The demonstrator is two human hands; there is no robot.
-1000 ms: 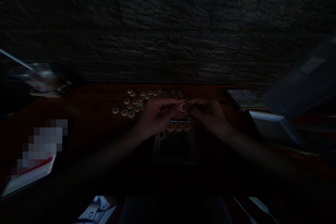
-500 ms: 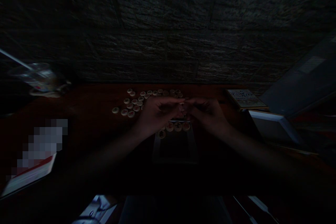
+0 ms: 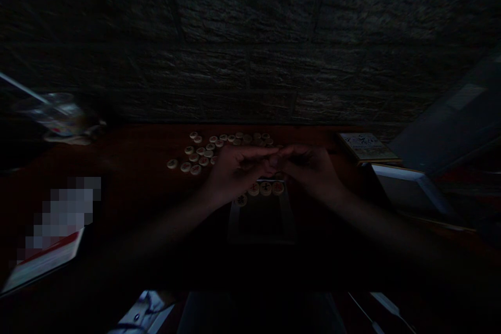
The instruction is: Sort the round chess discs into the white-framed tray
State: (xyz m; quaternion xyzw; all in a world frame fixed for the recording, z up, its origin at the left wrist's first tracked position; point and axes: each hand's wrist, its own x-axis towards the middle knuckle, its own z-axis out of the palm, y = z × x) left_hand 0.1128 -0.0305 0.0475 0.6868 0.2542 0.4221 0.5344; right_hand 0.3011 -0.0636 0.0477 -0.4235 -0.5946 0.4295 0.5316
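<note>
In dim light, my left hand (image 3: 235,169) and my right hand (image 3: 311,167) meet above an open box (image 3: 290,222). The fingers of both are bent and pressed together at the tips; whatever they hold between them is hidden or too dark to name. Just below my fingers, a row of round xiangqi pieces (image 3: 266,188) with red and black characters lies along the far side of the box. One more piece (image 3: 240,200) lies at its left side. Beyond my left hand, several loose xiangqi pieces (image 3: 203,161) are scattered on the dark reddish table (image 3: 141,151).
A stone wall (image 3: 242,73) rises behind the table. At the left stand a clear plastic cup (image 3: 62,115) with a straw and, nearer, a flat pale object (image 3: 47,266), partly blurred out. To the right lie a printed box (image 3: 366,146) and an open box lid (image 3: 410,190).
My hands stay in nearly the same place. The fingertips have drawn closer together, and the small pale spot between them is now covered. The picture is slightly darker.
</note>
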